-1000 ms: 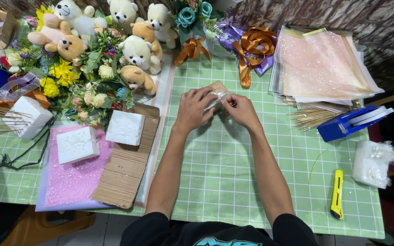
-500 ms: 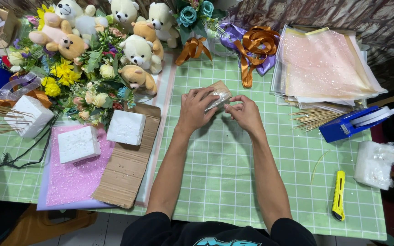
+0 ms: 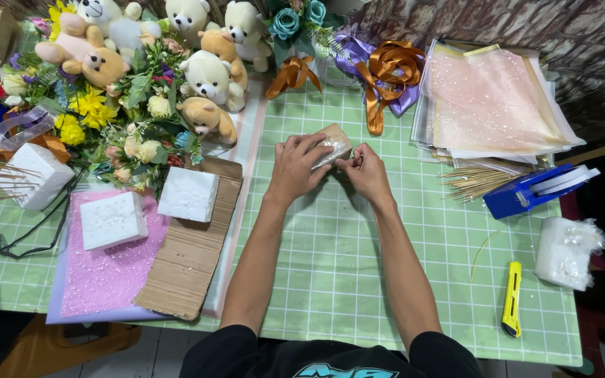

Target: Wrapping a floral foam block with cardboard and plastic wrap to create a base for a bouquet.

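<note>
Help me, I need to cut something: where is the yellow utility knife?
The yellow utility knife lies near the table's front right corner in the head view, beside the white plastic-wrapped block, below the blue tape dispenser.

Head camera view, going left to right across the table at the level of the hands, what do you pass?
White foam block → cardboard sheet → left hand → right hand → bundle of thin sticks → blue tape dispenser
</note>
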